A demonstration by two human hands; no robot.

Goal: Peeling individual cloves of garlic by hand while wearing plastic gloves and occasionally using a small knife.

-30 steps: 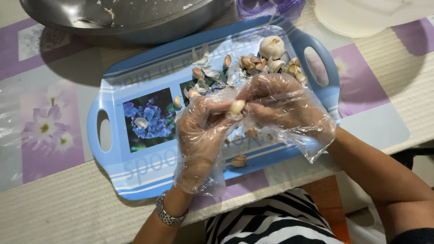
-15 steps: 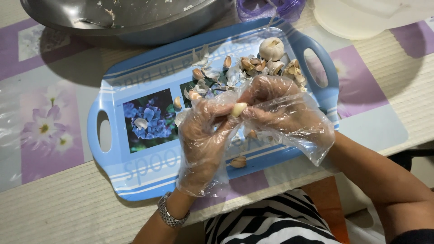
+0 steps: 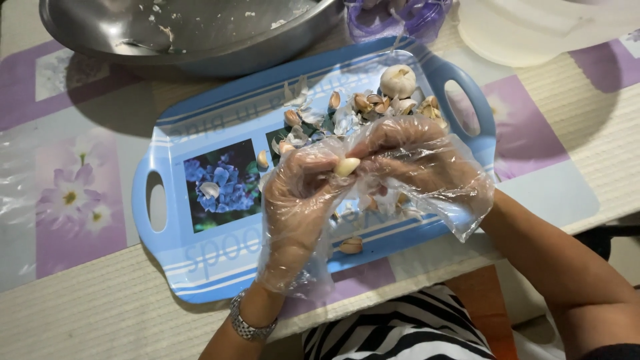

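Both my hands wear loose clear plastic gloves and meet over a blue tray [image 3: 167, 267] with a flower picture. My left hand [image 3: 300, 207] and my right hand [image 3: 417, 167] pinch one pale garlic clove [image 3: 347, 166] between their fingertips. Behind the hands on the tray lies a heap of garlic cloves and papery skins [image 3: 373, 107], with a whole garlic bulb [image 3: 398, 81] at its far end. A single clove [image 3: 352, 245] rests near the tray's front edge, under my hands.
A large steel bowl [image 3: 193, 33] with white scraps stands behind the tray. A purple mesh bag [image 3: 393, 17] and a white plastic container [image 3: 540, 30] sit at the back right. The table has a flowered purple cloth under clear plastic [image 3: 67, 200].
Both hands have stayed over the tray, with small finger movements around the clove. The clove sits a little more exposed between the fingertips.
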